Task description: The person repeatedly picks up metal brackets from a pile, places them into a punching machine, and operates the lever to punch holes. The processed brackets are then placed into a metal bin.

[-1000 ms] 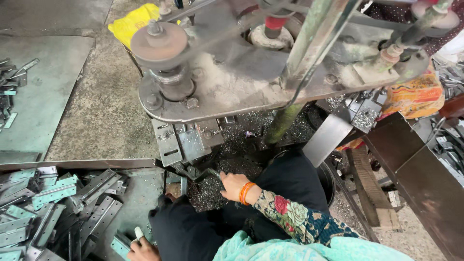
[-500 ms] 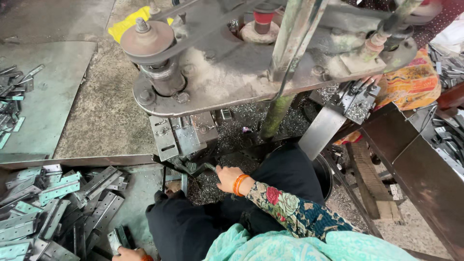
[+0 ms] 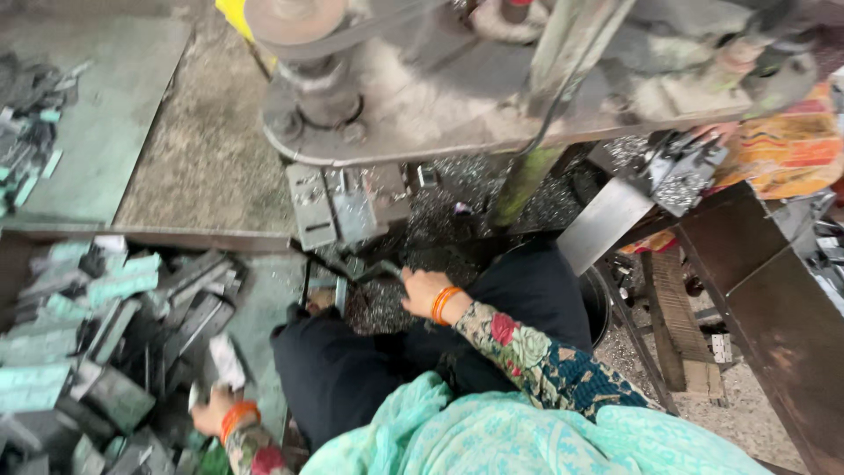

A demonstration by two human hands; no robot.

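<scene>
Right hand [image 3: 422,290] is closed round a small metal piece [image 3: 380,271] below the press [image 3: 422,105]. Left hand [image 3: 211,409] reaches into the metal strips [image 3: 105,317]; can't tell its grip.

Right hand [image 3: 422,290] forward, fingers curled; left hand [image 3: 211,409] low, outstretched.

The concrete floor [image 3: 202,149] carries a flat grey-green sheet [image 3: 114,114] at far left. Nearer left, a heap of grey and pale green metal strips [image 3: 105,334] lies piled, and dark metal shavings [image 3: 440,211] are scattered beneath the machine.
</scene>
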